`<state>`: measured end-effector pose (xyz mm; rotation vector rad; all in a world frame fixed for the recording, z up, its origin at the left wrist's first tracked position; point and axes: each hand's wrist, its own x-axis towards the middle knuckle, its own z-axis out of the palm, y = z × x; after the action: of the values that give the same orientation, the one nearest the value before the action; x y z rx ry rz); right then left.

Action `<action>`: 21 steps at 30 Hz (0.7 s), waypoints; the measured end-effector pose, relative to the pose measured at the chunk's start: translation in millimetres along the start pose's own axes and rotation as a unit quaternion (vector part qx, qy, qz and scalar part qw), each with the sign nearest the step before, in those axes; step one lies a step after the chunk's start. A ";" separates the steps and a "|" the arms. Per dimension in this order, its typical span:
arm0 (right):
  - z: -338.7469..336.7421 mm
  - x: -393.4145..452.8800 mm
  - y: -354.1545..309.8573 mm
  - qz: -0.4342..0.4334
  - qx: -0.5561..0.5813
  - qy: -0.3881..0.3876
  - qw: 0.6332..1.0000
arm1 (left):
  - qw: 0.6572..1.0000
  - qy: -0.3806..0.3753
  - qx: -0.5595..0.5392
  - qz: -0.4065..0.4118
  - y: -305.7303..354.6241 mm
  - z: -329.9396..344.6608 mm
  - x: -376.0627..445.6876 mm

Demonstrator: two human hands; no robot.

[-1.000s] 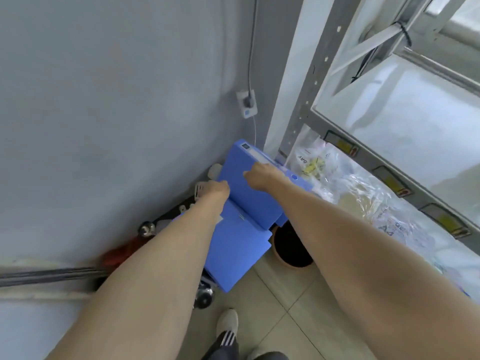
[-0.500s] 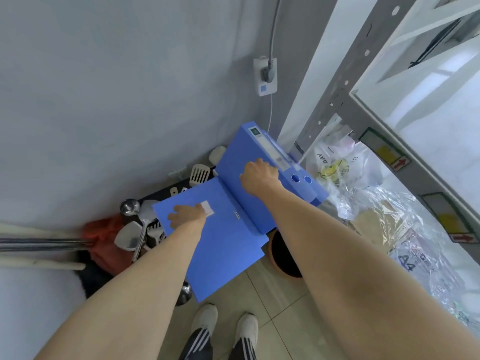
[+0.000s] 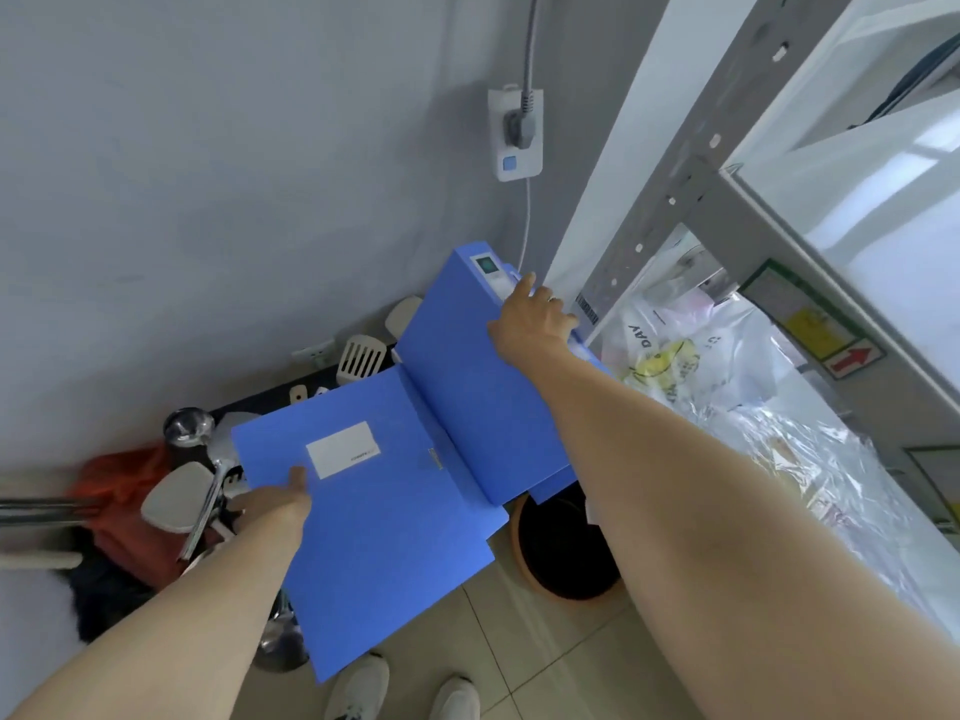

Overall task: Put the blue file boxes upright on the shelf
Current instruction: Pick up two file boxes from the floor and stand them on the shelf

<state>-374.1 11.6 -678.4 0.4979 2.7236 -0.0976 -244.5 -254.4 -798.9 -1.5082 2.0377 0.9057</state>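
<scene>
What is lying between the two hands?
In the head view, two blue file boxes: the left hand grips the flat one, the right hand holds the raised one.

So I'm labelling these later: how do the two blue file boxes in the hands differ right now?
The box in the left hand lies with its broad face up, showing a white label on that face. The box in the right hand is tilted up on edge, its narrow spine turned upward with a label strip there. The left one is nearer the camera; the right one is nearer the shelf. Both are the same blue.

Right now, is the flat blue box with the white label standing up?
No. The labelled blue file box lies flat, label up, held by the left hand.
</scene>
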 end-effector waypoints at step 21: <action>-9.6 -65.1 5.0 -0.058 0.097 0.000 0.994 | 0.977 -0.013 -0.083 0.194 27.3 -35.2 -99.1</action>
<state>-319.0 -3.8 -645.5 0.3908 2.7552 -0.3967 -239.3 -209.4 -700.1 -1.1849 2.3299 1.2647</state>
